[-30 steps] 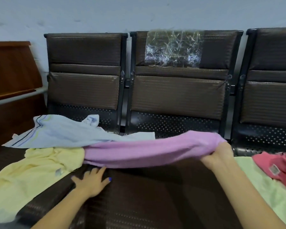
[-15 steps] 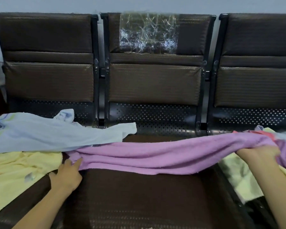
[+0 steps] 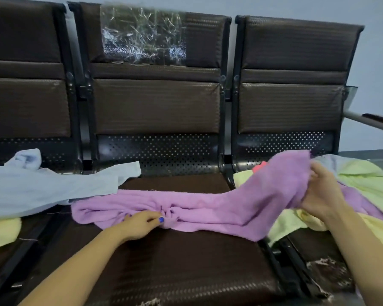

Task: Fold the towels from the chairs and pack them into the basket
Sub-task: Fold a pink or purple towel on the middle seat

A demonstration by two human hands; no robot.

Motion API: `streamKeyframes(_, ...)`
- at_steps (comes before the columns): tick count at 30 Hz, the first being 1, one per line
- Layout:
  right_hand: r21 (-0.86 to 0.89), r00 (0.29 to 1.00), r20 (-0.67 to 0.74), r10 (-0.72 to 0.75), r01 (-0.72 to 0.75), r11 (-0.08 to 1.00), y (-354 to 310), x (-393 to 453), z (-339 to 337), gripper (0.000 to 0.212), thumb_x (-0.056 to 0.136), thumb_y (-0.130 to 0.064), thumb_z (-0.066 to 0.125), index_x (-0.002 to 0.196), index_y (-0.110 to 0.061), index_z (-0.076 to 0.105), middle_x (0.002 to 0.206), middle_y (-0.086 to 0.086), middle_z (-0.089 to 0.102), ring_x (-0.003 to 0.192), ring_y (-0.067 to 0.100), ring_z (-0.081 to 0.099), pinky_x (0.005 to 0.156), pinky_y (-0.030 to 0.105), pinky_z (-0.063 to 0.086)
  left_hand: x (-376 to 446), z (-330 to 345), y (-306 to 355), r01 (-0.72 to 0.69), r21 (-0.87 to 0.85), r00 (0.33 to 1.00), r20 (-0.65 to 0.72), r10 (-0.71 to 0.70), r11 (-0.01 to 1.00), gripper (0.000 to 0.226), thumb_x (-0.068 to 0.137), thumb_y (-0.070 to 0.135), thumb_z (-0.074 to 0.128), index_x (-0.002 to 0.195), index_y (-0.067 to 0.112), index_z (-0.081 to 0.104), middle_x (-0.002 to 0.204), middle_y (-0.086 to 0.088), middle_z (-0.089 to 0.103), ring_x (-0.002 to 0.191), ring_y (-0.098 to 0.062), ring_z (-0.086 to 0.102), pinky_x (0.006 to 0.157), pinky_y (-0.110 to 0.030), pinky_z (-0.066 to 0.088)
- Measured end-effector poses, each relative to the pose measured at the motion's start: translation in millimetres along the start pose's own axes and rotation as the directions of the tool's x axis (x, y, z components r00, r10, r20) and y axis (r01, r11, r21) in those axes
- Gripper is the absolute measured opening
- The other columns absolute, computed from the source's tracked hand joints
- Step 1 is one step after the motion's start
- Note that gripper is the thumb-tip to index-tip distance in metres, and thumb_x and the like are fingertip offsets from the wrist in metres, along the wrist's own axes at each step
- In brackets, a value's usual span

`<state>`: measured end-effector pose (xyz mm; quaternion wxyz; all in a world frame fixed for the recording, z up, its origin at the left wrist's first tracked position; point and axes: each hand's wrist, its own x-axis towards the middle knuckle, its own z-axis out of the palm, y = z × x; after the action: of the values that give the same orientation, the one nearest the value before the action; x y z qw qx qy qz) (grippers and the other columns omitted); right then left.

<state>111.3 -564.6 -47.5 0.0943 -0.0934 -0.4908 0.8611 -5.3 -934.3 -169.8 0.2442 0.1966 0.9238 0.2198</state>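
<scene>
Bunching the purple towel point(image 3: 219, 208) now, left hand point(image 3: 139, 224) slid toward centre.

We count three brown chairs point(image 3: 155, 107) in a row and two hands point(image 3: 139, 224) over them. We see one purple towel point(image 3: 208, 208), one light blue towel point(image 3: 42, 191), and a pink scrap point(image 3: 260, 167). The green and yellow towels point(image 3: 367, 182) overlap, so we cannot tell their number.

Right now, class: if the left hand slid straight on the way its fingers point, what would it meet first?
The left hand points rightward along the seat, gripping the purple towel. Straight on, it would meet that towel's bunched folds first; depth beyond them is unclear.
</scene>
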Motion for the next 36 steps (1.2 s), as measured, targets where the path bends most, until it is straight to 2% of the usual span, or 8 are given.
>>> streamKeyframes(5,-0.388,0.830,0.221,0.512,-0.407,0.827,10.5,-16.6,18.4,0.062,0.013,-0.027,0.098,0.066,-0.005,0.076,0.068,0.005,0.070,0.060,0.014,0.066,0.053,0.024,0.053,-7.9,7.6,40.9,0.006,-0.443,0.975,0.203,0.094,0.896,0.029,0.080,0.036,0.063,0.054,0.023,0.064,0.063,0.015,0.053,0.072,-0.007,0.043,0.074,-0.023,0.033)
streamKeyframes(11,-0.806,0.477,0.365,0.799,-0.268,0.528,28.5,-20.1,33.3,0.021,0.067,-0.033,0.081,0.084,-0.020,0.078,0.081,-0.005,0.070,0.074,0.005,0.063,0.066,0.018,0.047,-51.1,-10.3,47.9,0.018,-0.412,0.870,0.456,0.189,0.911,0.032,0.062,0.042,0.067,0.048,0.024,0.045,0.053,0.008,0.031,0.056,-0.012,0.022,0.056,-0.033,0.009)
streamKeyframes(15,-0.827,0.623,0.257,0.739,-0.253,0.501,42.7,-7.3,41.8,0.014,0.075,-0.020,0.070,0.087,-0.023,0.078,0.090,0.002,0.066,0.081,0.014,0.057,0.062,0.020,0.041,-80.2,-19.7,34.4,0.117,-0.293,0.845,0.531,0.059,0.949,0.028,0.073,0.038,0.060,0.049,0.024,0.059,0.050,0.014,0.045,0.051,-0.004,0.039,0.051,-0.020,0.029)
streamKeyframes(20,-0.733,0.946,0.057,0.319,-0.177,0.657,52.6,17.0,45.4,0.018,0.095,-0.015,0.055,0.091,-0.020,0.072,0.091,-0.002,0.071,0.083,0.011,0.062,0.075,0.023,0.048,-115.0,-37.6,-6.0,0.225,-0.171,0.839,0.535,-0.101,0.959,0.031,0.074,0.055,0.059,0.058,0.028,0.057,0.057,0.015,0.043,0.060,-0.006,0.039,0.057,-0.023,0.035)
streamKeyframes(28,-0.469,0.990,0.124,0.067,-0.001,0.883,59.7,38.7,67.1,0.029,0.100,-0.005,0.037,0.094,-0.024,0.058,0.084,-0.003,0.054,0.069,0.005,0.047,0.062,0.019,0.036,-147.6,-53.5,31.2,0.167,-0.711,0.770,0.527,0.360,0.683,0.019,0.085,0.038,0.068,0.081,0.021,0.073,0.072,0.012,0.064,0.067,-0.003,0.057,0.063,-0.014,0.045)
streamKeyframes(30,-0.652,0.992,0.127,0.002,0.082,0.754,68.3,45.8,71.9,0.029,0.100,-0.007,0.039,0.115,-0.025,0.055,0.111,-0.002,0.054,0.101,0.008,0.050,0.085,0.024,0.037,-138.5,-43.5,48.4,0.144,-0.703,0.800,0.497,0.336,0.696,0.025,0.081,0.046,0.071,0.081,0.021,0.071,0.074,0.007,0.063,0.069,-0.019,0.055,0.059,-0.025,0.046)
streamKeyframes(32,-0.883,0.989,0.148,-0.012,0.137,0.449,80.9,55.6,66.1,0.050,0.097,-0.012,0.047,0.144,-0.025,0.035,0.150,0.011,0.029,0.141,0.019,0.023,0.111,0.032,0.022,-124.1,-35.8,61.0,0.141,-0.637,0.849,0.472,0.239,0.758,0.033,0.084,0.047,0.066,0.087,0.014,0.068,0.078,0.002,0.064,0.064,-0.025,0.058,0.053,-0.030,0.051)
streamKeyframes(36,-0.963,0.876,-0.124,0.467,0.007,-0.269,100.2,49.6,42.9,0.089,0.091,-0.034,0.057,0.152,-0.024,-0.006,0.159,0.016,0.004,0.146,0.029,0.015,0.115,0.038,0.023,-82.4,-22.8,54.5,0.053,-0.348,0.987,0.159,0.004,0.936,0.027,0.098,0.032,0.051,0.097,0.011,0.069,0.087,-0.005,0.068,0.063,-0.018,0.062,0.049,-0.033,0.055)
